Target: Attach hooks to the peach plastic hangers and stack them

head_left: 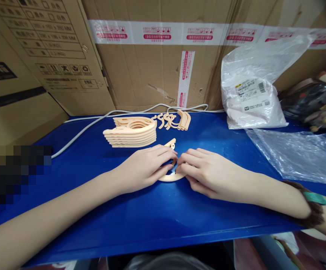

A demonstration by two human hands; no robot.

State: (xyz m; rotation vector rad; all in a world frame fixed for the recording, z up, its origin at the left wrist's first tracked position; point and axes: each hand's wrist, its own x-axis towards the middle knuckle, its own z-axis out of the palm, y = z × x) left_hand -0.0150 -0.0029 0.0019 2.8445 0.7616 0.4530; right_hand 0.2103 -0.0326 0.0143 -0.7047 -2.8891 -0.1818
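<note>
My left hand (146, 168) and my right hand (205, 172) meet at the middle of a blue table top (157, 217), both gripping one peach plastic hanger part (170, 177). Its curved edge shows below my fingers and a hook tip sticks out above them. Behind my hands lies a stack of peach folding hangers (131, 132). To the right of that stack sits a small heap of loose peach hook pieces (176, 120).
Large cardboard boxes (151, 67) wall off the back and left. A white cable (95, 122) runs along the table's rear. A white plastic bag with a label (250, 97) and a clear plastic sheet (300, 153) lie at the right.
</note>
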